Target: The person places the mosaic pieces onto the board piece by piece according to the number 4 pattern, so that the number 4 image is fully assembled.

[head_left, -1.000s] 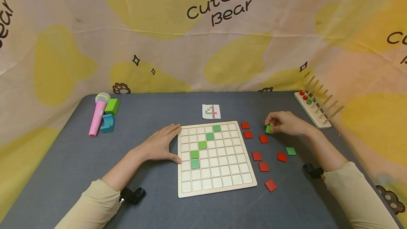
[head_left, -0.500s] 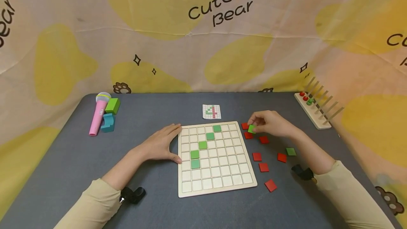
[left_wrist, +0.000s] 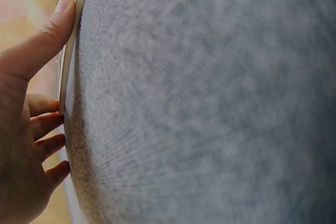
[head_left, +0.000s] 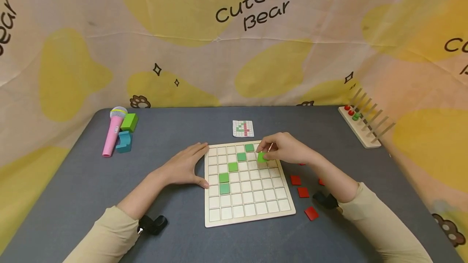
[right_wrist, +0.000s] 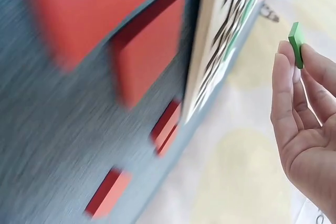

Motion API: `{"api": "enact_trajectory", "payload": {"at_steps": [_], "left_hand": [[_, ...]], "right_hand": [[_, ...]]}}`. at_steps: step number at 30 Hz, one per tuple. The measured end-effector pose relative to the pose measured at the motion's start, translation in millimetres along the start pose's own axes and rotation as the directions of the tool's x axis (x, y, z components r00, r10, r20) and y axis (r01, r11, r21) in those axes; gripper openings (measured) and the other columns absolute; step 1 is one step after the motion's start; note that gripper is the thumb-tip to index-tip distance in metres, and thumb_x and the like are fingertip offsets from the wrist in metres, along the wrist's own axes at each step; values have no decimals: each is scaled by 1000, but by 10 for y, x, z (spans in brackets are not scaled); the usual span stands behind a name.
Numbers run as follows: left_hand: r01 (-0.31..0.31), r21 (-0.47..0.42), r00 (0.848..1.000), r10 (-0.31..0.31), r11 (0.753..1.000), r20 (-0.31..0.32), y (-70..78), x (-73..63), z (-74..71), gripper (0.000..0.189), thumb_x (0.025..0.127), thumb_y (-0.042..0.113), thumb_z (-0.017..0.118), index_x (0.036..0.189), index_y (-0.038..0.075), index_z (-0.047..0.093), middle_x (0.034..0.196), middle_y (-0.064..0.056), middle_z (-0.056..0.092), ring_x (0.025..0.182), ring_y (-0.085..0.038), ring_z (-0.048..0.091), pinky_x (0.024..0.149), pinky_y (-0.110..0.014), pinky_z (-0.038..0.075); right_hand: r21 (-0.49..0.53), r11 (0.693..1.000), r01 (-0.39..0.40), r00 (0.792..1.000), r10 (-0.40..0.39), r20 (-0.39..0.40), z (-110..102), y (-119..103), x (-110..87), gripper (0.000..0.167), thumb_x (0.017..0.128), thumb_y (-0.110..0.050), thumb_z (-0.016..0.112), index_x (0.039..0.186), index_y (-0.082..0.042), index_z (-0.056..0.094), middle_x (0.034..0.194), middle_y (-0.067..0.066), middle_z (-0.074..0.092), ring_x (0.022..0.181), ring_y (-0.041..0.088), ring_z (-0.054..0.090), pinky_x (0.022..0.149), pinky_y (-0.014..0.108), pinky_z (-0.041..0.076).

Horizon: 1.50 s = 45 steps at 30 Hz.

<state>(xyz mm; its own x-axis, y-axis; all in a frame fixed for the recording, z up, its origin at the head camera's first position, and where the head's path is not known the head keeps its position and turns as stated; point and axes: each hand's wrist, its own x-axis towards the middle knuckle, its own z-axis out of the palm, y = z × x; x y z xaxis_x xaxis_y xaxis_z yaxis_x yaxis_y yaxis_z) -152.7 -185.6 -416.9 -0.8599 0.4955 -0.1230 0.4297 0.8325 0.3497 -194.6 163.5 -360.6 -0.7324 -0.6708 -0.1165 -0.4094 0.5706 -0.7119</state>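
Observation:
A wooden grid board (head_left: 250,209) lies flat on the grey table, with several green tiles (head_left: 232,167) set in its cells in a slanting line. My left hand (head_left: 183,166) rests at the board's left edge, thumb and fingers spread along it; in the left wrist view the thumb (left_wrist: 50,38) touches the rim. Over the upper right part of the board, my right hand (head_left: 289,148) pinches a green tile (head_left: 261,158) between thumb and fingertips. That tile (right_wrist: 296,44) shows edge-on in the right wrist view.
Red tiles (head_left: 295,180) lie scattered right of the board, some hidden by the right arm. Behind the board is a small card (head_left: 243,128) printed with a coloured 4. A pegged rack (head_left: 360,127) stands far right; a pink microphone (head_left: 112,133), green block (head_left: 129,122) and blue block (head_left: 124,141) lie left.
My right hand has carried the green tile leftward from the right side of the table, past the red tiles, to above the board. The left hand has stayed at the board's edge.

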Motion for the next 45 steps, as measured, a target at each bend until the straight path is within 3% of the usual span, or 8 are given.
{"api": "enact_trajectory", "payload": {"at_steps": [10,19,30,37,45], "left_hand": [[-3,4,1000,3,1000,2,-6,0,-7,124,63,72,78,155,6,30,163,-15,29,152,-39,26,116,-62,30],[4,-2,1000,-4,1000,4,13,0,-10,123,63,71,79,155,5,31,163,-15,29,152,-40,26,116,-62,30],[1,-7,1000,-1,1000,0,8,1,-1,123,63,72,78,155,5,31,163,-15,30,151,-40,26,116,-62,30],[-1,-17,1000,1,1000,-3,11,-2,-2,123,63,71,79,155,5,31,163,-15,29,151,-40,26,116,-63,31],[-5,-17,1000,5,1000,-6,2,5,9,123,63,71,79,155,5,31,162,-16,30,151,-40,26,116,-62,31]], "right_hand": [[70,996,54,996,-59,64,213,-285,207,16,89,-10,70,104,-13,75,96,2,73,80,11,68,73,25,57],[73,995,74,991,-81,103,351,-467,330,18,87,-7,71,104,-8,75,90,3,72,77,29,71,68,21,54],[43,991,129,978,-134,158,492,-504,456,16,84,-5,72,98,-12,77,87,0,75,71,3,66,68,18,54],[60,992,112,961,-123,246,562,-493,511,14,82,1,72,90,-9,77,80,3,75,68,0,63,67,17,53],[-9,999,53,952,-47,304,619,-478,517,15,77,1,76,84,-12,77,78,3,76,64,0,60,61,16,49]]}}
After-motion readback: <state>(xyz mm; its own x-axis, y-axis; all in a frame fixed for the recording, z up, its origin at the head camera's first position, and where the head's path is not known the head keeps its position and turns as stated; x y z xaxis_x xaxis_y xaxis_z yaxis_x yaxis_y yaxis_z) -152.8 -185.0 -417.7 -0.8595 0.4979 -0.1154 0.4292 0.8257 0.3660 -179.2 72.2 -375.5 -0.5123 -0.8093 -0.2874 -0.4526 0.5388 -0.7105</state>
